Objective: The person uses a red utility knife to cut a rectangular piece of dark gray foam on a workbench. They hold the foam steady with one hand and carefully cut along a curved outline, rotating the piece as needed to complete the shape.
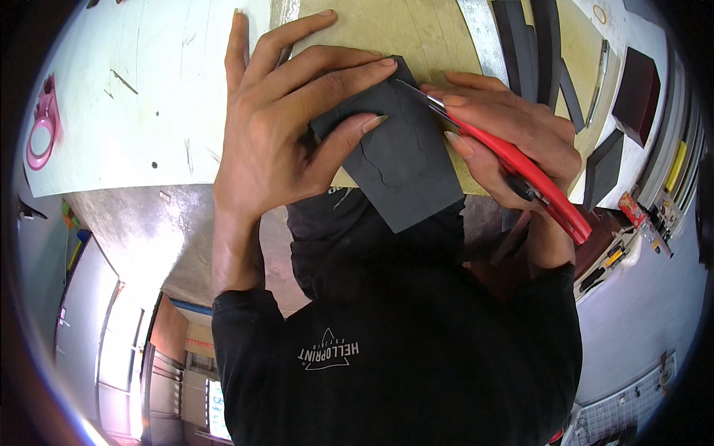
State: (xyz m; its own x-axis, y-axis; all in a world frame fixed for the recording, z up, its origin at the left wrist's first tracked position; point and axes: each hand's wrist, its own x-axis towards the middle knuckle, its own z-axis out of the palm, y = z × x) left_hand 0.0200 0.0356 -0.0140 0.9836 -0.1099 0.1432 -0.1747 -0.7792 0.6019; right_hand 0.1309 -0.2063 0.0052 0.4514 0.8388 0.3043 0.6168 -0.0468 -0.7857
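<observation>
A black sheet (413, 186), perhaps foam or leather, lies at the table's near edge with its lower corner reaching out over my lap. Thin curved lines, either cuts or marks, run across its face. My left hand (271, 123) holds it at the upper left, index fingertip near the top corner and thumb pressed on the surface. A red-handled utility knife (513, 156) is gripped in my right hand (520, 123). Its thin blade points left, and the tip touches or nearly touches the sheet close to the left index finger.
Under the sheet is a yellowish cutting mat (387, 26) on a white table (178, 89). A metal ruler (483, 41) and several black strips (547, 52) lie beyond my right hand. Farther right is a dark maroon block (637, 93). A pink ring-shaped tool (41, 137) rests far left.
</observation>
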